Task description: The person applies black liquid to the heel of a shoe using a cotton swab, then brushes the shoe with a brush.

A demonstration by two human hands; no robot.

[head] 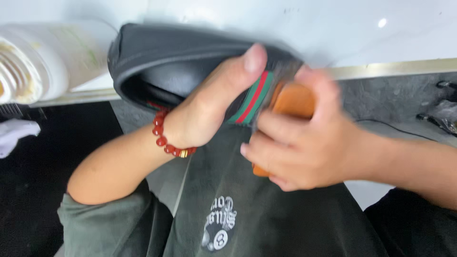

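Observation:
My left hand (214, 102) reaches into a black shoe (157, 57) and holds it up on its side, thumb pressed on the upper near a green and red striped band (252, 97). A red bead bracelet (166, 138) circles that wrist. My right hand (300, 143) grips an orange-brown wooden brush (293, 100) and presses it against the shoe beside the band; this hand is motion-blurred.
A white roll of paper (43, 57) lies at the upper left on a white counter (381, 33) with a metal edge strip. A white cloth (14, 135) sits at the left. A black cable (404, 131) crosses the grey surface at right. My dark green shirt (266, 219) fills the bottom.

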